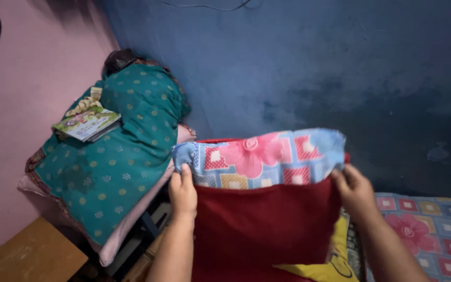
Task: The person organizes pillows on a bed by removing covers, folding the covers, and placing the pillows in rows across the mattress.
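A plump dark red fabric pillow [262, 230] stands upright, close in front of the dark blue wall [340, 68], its top edge capped by a light blue cotton pillowcase [259, 156] printed with large pink flowers and red and yellow squares. The pillowcase covers only the upper strip of the pillow (most of the red cloth remains bare), bunched and slightly wrinkled, its open hem running roughly level across the pillow, parallel to the wall.

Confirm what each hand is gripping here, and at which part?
Both grip a floral patterned pillowcase over a red pillow: the left hand at the left end of its open edge, the right hand at the right end.
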